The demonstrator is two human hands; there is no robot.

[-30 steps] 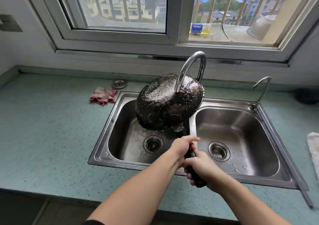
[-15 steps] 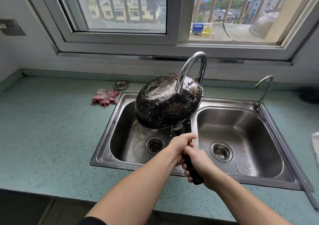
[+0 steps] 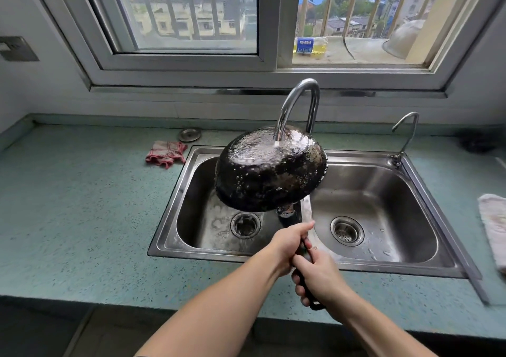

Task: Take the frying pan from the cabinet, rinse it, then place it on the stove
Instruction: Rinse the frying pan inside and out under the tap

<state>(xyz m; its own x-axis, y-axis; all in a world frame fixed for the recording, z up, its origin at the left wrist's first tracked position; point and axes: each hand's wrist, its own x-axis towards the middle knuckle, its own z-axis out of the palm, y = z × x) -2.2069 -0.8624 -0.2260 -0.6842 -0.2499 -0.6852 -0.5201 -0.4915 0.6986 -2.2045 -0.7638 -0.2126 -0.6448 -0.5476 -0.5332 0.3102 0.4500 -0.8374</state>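
A black frying pan (image 3: 269, 170) hangs upside down over the left basin of the steel double sink (image 3: 175, 214), its wet bottom facing up. Water from the curved tap (image 3: 299, 104) runs onto that bottom near its far edge. Both hands grip the pan's black handle above the sink's front rim: my left hand (image 3: 287, 243) higher up near the pan, my right hand (image 3: 319, 277) lower down near the handle's end. The pan's inside is hidden. No stove or cabinet is in view.
A pink cloth (image 3: 165, 152) and a metal sink plug (image 3: 189, 134) lie on the green counter left of the sink. A small second tap (image 3: 405, 134) stands at the sink's back right corner. A white cloth (image 3: 492, 228) lies at the right edge.
The pan has tipped from a steep tilt to a flatter, more fully upside-down position, and the water now lands on its bottom. Both hands stay on the handle.
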